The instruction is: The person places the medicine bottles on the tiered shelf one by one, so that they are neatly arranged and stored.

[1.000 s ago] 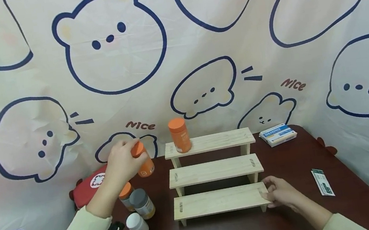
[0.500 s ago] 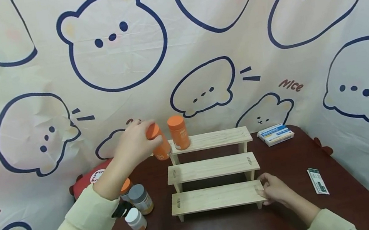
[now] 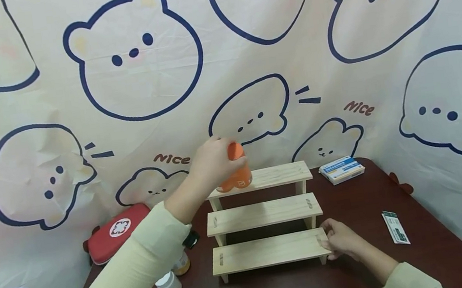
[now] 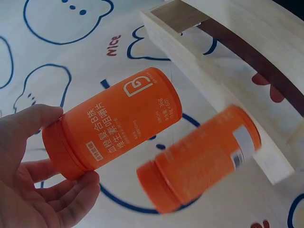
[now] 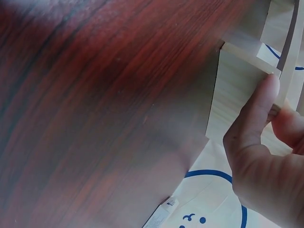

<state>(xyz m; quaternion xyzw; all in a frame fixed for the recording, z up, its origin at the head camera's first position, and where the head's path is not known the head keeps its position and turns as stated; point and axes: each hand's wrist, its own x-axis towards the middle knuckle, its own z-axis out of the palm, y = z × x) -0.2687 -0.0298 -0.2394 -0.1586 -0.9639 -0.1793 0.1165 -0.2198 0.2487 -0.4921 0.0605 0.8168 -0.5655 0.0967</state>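
My left hand (image 3: pixel 213 161) holds an orange supplement bottle (image 4: pixel 118 118) by its cap, above the left part of the rack's top step. In the left wrist view, a second orange bottle (image 4: pixel 204 159) stands on that step beside the held one, with a gap between them; in the head view my hand mostly hides it. The three-step wooden rack (image 3: pixel 269 251) stands on the dark table. At the right end of its lowest step, my right hand (image 3: pixel 341 238) grips the board's edge, fingers and thumb around it in the right wrist view (image 5: pixel 263 156).
A white-capped bottle (image 3: pixel 169 286) and a partly hidden bottle (image 3: pixel 182 264) stand left of the rack, near my left sleeve. A red pouch (image 3: pixel 115 232) lies behind them. To the right are a blue-and-white box (image 3: pixel 341 170) and a flat green-and-white packet (image 3: pixel 396 227).
My left hand has carried the orange bottle rightward from above the left side of the table to over the top step, in front of the other orange bottle. My right hand stays at the rack.
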